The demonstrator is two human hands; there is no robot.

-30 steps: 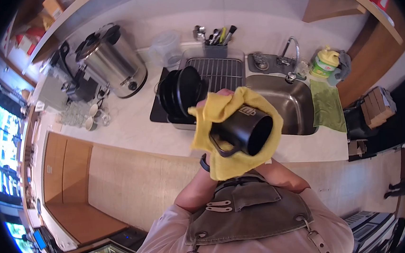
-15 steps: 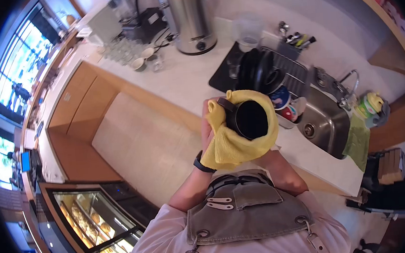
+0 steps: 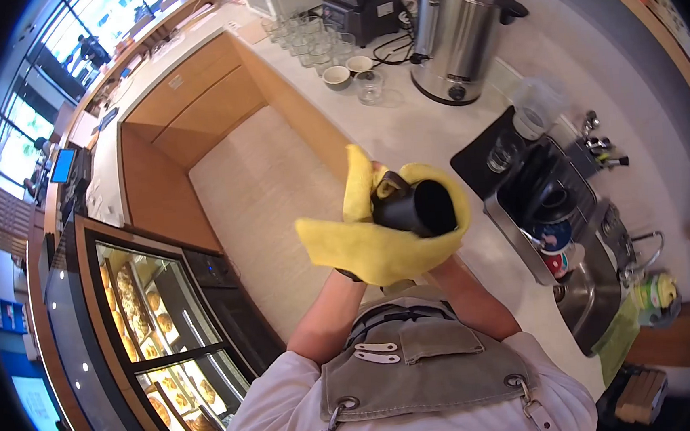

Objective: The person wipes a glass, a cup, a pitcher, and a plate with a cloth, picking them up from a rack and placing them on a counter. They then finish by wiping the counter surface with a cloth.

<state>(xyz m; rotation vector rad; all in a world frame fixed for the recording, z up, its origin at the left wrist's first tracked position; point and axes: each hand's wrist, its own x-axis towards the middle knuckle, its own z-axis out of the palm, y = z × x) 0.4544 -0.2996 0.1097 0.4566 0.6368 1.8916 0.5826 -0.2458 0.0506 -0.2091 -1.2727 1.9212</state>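
A dark mug (image 3: 434, 208), tilted with its opening toward the right, sits inside a yellow cloth (image 3: 364, 250) in front of my chest. My left hand (image 3: 377, 167) is mostly under the cloth on the mug's handle side; a little skin shows near the handle. From below on the right, my right hand (image 3: 448, 266) holds the cloth around the mug, its fingers covered. One loose corner of the cloth sticks out left, another points up. Both hands are closed around this bundle.
Right of my hands are a sink (image 3: 590, 297), a rack with black dishes (image 3: 541, 184) and a green cloth (image 3: 618, 340). A steel urn (image 3: 460, 36), glasses (image 3: 320, 47) and small cups (image 3: 336, 77) stand on the counter. At left is a pastry case (image 3: 158, 311).
The view has turned, so the counter and sink have shifted right and down. The mug is tilted further over, and the cloth's loose corner has spread out to the left.
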